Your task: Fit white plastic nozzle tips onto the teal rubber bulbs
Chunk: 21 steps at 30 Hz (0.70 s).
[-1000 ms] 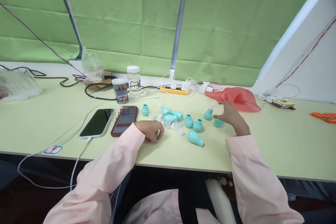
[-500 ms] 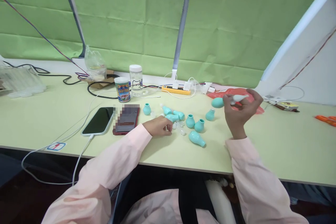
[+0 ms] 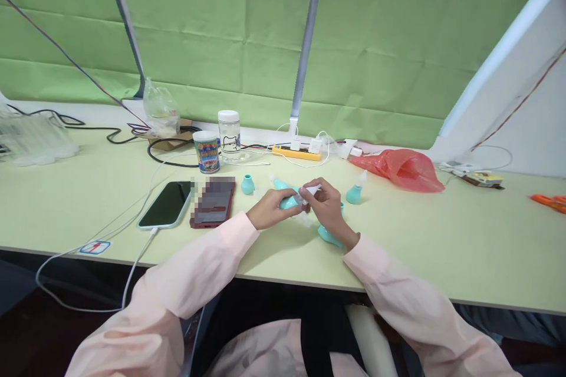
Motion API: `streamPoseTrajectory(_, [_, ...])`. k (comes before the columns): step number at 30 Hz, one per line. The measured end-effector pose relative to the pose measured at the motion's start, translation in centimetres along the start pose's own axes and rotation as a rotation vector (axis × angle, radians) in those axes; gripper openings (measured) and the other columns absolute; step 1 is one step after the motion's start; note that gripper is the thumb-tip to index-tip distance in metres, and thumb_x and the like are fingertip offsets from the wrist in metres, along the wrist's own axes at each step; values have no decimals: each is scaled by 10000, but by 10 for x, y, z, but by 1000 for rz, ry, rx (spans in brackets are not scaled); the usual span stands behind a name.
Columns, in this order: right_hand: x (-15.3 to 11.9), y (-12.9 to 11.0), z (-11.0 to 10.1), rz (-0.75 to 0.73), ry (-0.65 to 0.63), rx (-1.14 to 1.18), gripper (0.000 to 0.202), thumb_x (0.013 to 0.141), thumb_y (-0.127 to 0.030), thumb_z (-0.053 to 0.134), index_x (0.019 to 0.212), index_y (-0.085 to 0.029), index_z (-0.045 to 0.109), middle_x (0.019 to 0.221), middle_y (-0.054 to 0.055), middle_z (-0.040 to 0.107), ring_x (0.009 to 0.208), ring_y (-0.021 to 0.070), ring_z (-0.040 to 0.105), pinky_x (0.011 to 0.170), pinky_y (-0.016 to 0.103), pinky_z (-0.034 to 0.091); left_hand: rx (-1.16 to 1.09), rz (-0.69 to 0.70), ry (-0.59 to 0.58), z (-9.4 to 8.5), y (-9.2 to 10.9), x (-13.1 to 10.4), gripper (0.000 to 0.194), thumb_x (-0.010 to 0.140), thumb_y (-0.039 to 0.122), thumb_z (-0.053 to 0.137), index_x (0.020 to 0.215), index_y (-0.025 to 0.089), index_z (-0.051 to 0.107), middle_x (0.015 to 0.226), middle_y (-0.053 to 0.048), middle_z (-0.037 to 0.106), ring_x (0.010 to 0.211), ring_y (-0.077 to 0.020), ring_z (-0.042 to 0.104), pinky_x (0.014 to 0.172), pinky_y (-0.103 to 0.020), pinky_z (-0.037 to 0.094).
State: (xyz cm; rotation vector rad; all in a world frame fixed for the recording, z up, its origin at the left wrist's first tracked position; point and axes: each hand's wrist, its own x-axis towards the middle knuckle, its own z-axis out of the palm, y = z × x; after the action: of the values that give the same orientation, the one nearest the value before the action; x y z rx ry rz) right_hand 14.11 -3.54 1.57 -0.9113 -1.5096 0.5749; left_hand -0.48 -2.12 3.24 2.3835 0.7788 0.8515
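Above the middle of the table, my left hand (image 3: 273, 209) is closed around a glossy teal rubber bulb (image 3: 289, 203). A clear piece shows at the bulb's mouth. My right hand (image 3: 326, 203) meets it there, its fingers pinching a white pointed nozzle (image 3: 313, 189); whether nozzle and bulb are joined is hidden by the fingers. Another teal bulb with a white tip (image 3: 354, 194) stands upright to the right. A bare bulb (image 3: 247, 184) stands to the left. One more bulb (image 3: 329, 236) lies partly under my right wrist. Small clear pieces (image 3: 303, 221) lie below my hands.
Two phones, one dark with a cable (image 3: 165, 205) and one red-edged (image 3: 214, 203), lie left of my hands. Behind are a printed cup (image 3: 207, 153), a lidded jar (image 3: 229, 135) and a yellow power strip (image 3: 296, 153). A red plastic bag (image 3: 400, 169) lies at right.
My right hand has come from the right, where it held a teal bulb with a white tip, to meet my left hand. The left hand has lifted slightly and now grips a bulb.
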Motion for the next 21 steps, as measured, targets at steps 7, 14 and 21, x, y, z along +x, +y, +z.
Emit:
streamPoseTrajectory(7, [7, 8, -8, 167, -207, 177, 336, 684, -383, 537, 537, -179, 315, 411, -95, 220, 346, 19, 191, 344, 173, 139, 135, 25, 35, 1, -4, -1, 285, 740, 395, 421, 728, 133, 534, 533, 29, 446, 491, -73, 387, 484, -184, 289])
streamPoseTrajectory(14, [12, 2, -14, 384, -389, 403, 364, 753, -442, 365, 509, -197, 252, 366, -105, 123, 307, 35, 110, 340, 191, 119, -151, 42, -76, -4, 0, -2, 286, 745, 407, 421, 698, 137, 501, 508, 38, 469, 494, -69, 426, 503, -172, 325])
streamPoseTrajectory(21, [14, -1, -26, -50, -262, -555, 279, 696, -425, 459, 583, -174, 412, 477, -42, 373, 438, 76, 346, 465, 216, 251, -380, 21, 88, -6, -3, 0, 235, 767, 357, 406, 748, 136, 482, 540, 32, 490, 489, -71, 447, 524, -188, 353])
